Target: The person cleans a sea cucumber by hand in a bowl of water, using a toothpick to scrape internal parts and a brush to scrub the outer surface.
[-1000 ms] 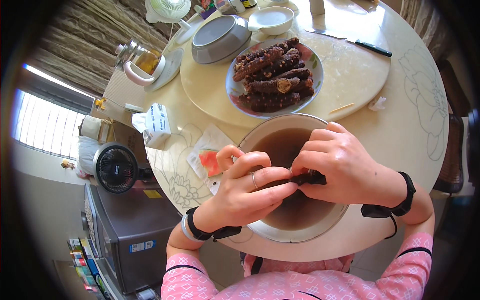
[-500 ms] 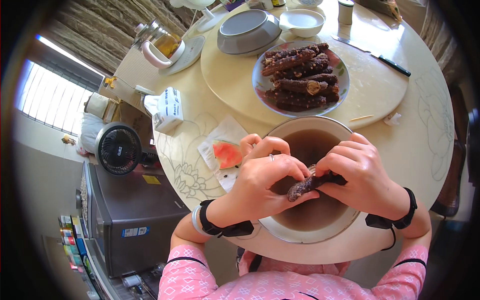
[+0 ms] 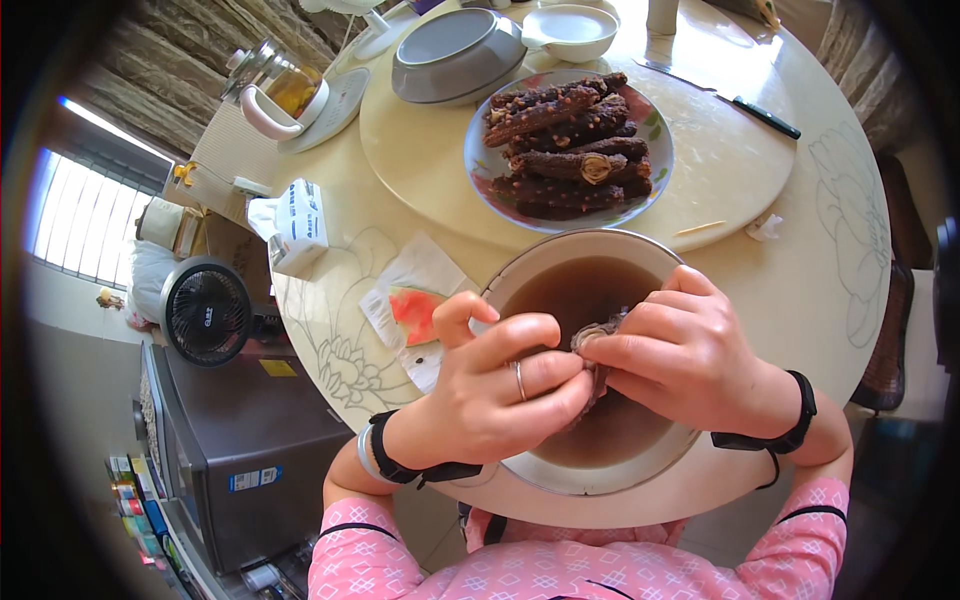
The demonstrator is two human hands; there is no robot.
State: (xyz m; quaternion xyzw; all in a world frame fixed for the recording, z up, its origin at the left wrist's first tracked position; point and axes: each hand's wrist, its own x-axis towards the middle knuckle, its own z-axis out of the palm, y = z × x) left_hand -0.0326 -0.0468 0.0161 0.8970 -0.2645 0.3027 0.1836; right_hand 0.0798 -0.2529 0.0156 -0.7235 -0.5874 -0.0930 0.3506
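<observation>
Just beyond the pink sleeves, my left hand is curling its bent fingers onto a dark, knobbly piece, apparently pinching its left side, though its thumb is hiding from me and I'm not able to tell how firmly. My right hand is pinching the same piece between thumb and fingertips. I'm judging it to be light, soft and rubbery, probably slippery, and liable to tear at its thin edges, so I'm favouring a fingertip hold along its thicker sides. It's showing a greyish, wrinkled flap at the top and browner skin lower down, with my fingers covering the rest. It's hanging over brown water in a white basin, which is standing near the close edge of the table. To the left, a watermelon slice is lying on a napkin. Past the basin, a floral plate is carrying a heap of bumpy, dark brown pieces. Farther off, a knife and an upturned grey bowl are resting.
</observation>
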